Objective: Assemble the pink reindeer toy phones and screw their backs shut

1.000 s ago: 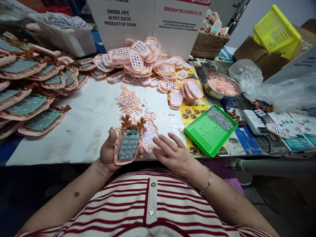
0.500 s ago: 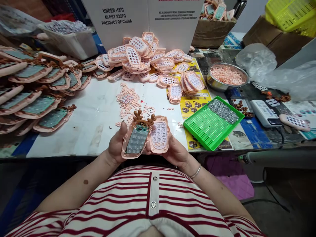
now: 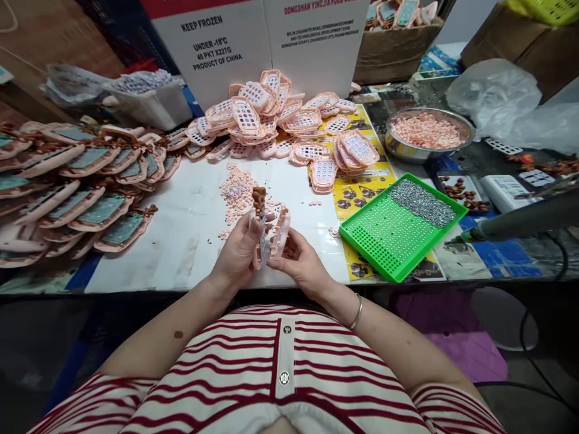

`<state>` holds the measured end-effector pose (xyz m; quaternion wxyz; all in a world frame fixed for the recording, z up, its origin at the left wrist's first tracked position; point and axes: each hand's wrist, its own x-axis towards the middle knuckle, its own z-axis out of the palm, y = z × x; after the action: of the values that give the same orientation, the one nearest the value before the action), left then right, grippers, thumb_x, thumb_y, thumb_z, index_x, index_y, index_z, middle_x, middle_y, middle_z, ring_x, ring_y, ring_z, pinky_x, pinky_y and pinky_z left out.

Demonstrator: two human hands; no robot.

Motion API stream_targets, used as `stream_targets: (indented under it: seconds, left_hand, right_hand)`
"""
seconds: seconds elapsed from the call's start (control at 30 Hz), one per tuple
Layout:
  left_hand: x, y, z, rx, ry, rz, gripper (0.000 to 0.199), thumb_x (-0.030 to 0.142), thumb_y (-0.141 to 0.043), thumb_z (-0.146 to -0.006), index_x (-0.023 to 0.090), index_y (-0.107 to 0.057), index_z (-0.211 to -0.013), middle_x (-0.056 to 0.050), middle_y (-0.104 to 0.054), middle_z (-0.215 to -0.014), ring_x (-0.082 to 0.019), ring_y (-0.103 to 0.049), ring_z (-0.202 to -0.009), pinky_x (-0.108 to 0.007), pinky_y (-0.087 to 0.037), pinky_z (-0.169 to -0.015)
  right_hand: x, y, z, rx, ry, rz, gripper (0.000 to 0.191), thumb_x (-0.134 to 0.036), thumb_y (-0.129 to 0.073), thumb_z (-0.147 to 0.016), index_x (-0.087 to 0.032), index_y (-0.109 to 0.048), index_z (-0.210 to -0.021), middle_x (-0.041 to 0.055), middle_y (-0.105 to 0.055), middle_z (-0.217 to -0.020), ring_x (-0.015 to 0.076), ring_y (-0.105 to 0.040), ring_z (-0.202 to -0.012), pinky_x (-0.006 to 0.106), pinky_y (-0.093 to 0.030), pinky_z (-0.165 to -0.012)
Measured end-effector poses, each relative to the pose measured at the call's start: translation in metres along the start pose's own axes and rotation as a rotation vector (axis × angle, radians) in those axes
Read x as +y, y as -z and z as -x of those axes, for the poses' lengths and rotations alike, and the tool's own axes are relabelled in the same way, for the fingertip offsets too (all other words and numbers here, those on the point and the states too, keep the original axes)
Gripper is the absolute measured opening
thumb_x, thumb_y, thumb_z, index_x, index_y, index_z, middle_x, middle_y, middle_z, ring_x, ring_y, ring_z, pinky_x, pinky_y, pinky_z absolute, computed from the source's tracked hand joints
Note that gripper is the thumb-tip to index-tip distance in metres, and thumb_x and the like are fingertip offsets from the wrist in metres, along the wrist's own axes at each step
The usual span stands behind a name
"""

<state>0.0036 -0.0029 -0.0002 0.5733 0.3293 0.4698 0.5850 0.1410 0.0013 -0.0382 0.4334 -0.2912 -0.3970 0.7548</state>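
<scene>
Near the table's front edge, my left hand grips a pink shell half with brown antlers, turned on edge. Facing it, my right hand holds the other pink shell half, also on edge. A narrow gap shows between the two halves, and their inner faces point toward each other. Just behind the hands lies a scatter of small pink pieces. A heap of pink shells with keypads rests farther back.
Stacked shells with green boards fill the left side. To the right are a green tray with small metal parts, a steel bowl of pink pieces and a grey tool. A white carton stands behind.
Both shell halves have turned from lying face up to standing on edge, facing each other. The camera view has shifted, and the grey tool now reaches in over the right side.
</scene>
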Motion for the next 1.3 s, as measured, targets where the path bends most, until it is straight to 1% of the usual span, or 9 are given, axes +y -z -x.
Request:
stream_targets:
  seconds: [0.23, 0.47, 0.63, 0.7, 0.8, 0.9, 1.0, 1.13, 1.3]
  left_hand:
    - [-0.009, -0.001, 0.002, -0.133, -0.019, -0.043, 0.079, 0.069, -0.087, -0.057, 0.019, -0.063, -0.113, -0.007, -0.069, -0.104, -0.022, -0.069, -0.092, -0.030, -0.057, -0.073]
    - [-0.020, 0.010, 0.001, -0.218, -0.027, -0.115, 0.099, 0.067, -0.086, -0.061, 0.023, -0.052, -0.142, -0.016, -0.052, -0.150, -0.035, -0.054, -0.135, -0.042, -0.052, -0.104]
    - [-0.018, 0.011, 0.004, -0.267, 0.083, -0.064, 0.077, 0.076, -0.057, -0.085, 0.027, -0.054, -0.145, -0.012, -0.054, -0.153, -0.032, -0.053, -0.139, -0.046, -0.046, -0.113]
    - [-0.012, 0.013, 0.001, -0.276, 0.133, -0.004, 0.064, 0.065, -0.063, -0.089, 0.027, -0.059, -0.140, -0.011, -0.059, -0.148, -0.030, -0.053, -0.139, -0.045, -0.046, -0.114]
    - [-0.003, 0.024, -0.007, -0.375, 0.197, 0.054, 0.061, 0.044, -0.087, -0.074, 0.023, -0.068, -0.128, -0.012, -0.066, -0.141, -0.032, -0.055, -0.138, -0.043, -0.048, -0.111]
    - [-0.002, 0.035, -0.013, -0.508, 0.245, 0.119, 0.055, 0.039, -0.096, -0.056, 0.018, -0.078, -0.103, -0.015, -0.076, -0.122, -0.034, -0.067, -0.121, -0.042, -0.052, -0.104]
    - [-0.005, 0.035, -0.012, -0.417, 0.265, 0.190, 0.045, 0.038, -0.096, -0.055, 0.019, -0.079, -0.092, -0.012, -0.080, -0.108, -0.027, -0.074, -0.097, -0.039, -0.057, -0.092]
    - [-0.007, 0.020, -0.002, -0.190, 0.215, 0.187, 0.039, 0.030, -0.095, -0.057, 0.018, -0.079, -0.091, -0.007, -0.079, -0.099, -0.019, -0.073, -0.081, -0.031, -0.059, -0.079]
    - [0.000, 0.007, 0.008, -0.130, 0.091, 0.131, 0.038, 0.028, -0.098, -0.051, 0.018, -0.077, -0.080, -0.006, -0.079, -0.093, -0.022, -0.073, -0.088, -0.032, -0.059, -0.082]
  right_hand:
    - [0.004, -0.001, 0.001, 0.001, -0.057, 0.100, 0.102, -0.032, -0.096, -0.056, -0.026, -0.048, -0.145, 0.0069, -0.067, -0.128, 0.0195, -0.071, -0.100, 0.042, -0.058, -0.101]
    - [0.005, 0.002, 0.002, 0.015, -0.021, 0.193, 0.106, -0.036, -0.096, -0.056, -0.024, -0.046, -0.149, 0.0097, -0.069, -0.128, 0.0234, -0.070, -0.108, 0.042, -0.057, -0.102]
    - [0.002, 0.006, 0.003, -0.018, -0.002, 0.239, 0.101, -0.039, -0.095, -0.057, -0.025, -0.050, -0.147, 0.0064, -0.070, -0.124, 0.0220, -0.066, -0.106, 0.041, -0.054, -0.103]
    - [-0.002, 0.008, 0.004, -0.040, 0.006, 0.231, 0.093, -0.039, -0.095, -0.058, -0.025, -0.055, -0.141, 0.0039, -0.070, -0.118, 0.0193, -0.064, -0.100, 0.036, -0.054, -0.097]
    - [-0.009, 0.012, 0.007, -0.224, -0.059, 0.205, 0.068, -0.040, -0.093, -0.062, -0.021, -0.066, -0.121, -0.0017, -0.065, -0.094, 0.0135, -0.058, -0.083, 0.029, -0.051, -0.082]
    - [-0.014, 0.016, 0.011, -0.466, -0.132, 0.216, 0.051, -0.047, -0.090, -0.065, -0.017, -0.067, -0.100, -0.0049, -0.056, -0.079, 0.0107, -0.050, -0.073, 0.026, -0.044, -0.071]
    - [-0.016, 0.016, 0.016, -0.483, -0.060, 0.355, 0.049, -0.059, -0.076, -0.079, -0.016, -0.064, -0.100, -0.0014, -0.058, -0.083, 0.0135, -0.052, -0.077, 0.029, -0.046, -0.074]
    - [-0.014, 0.011, 0.023, -0.177, 0.222, 0.795, 0.047, -0.056, -0.055, -0.094, -0.018, -0.056, -0.122, 0.0109, -0.068, -0.110, 0.0213, -0.062, -0.091, 0.037, -0.051, -0.083]
    - [-0.011, 0.012, 0.025, -0.114, 0.371, 0.988, 0.035, -0.052, -0.049, -0.098, -0.020, -0.058, -0.110, 0.0081, -0.071, -0.090, 0.0196, -0.063, -0.072, 0.033, -0.049, -0.069]
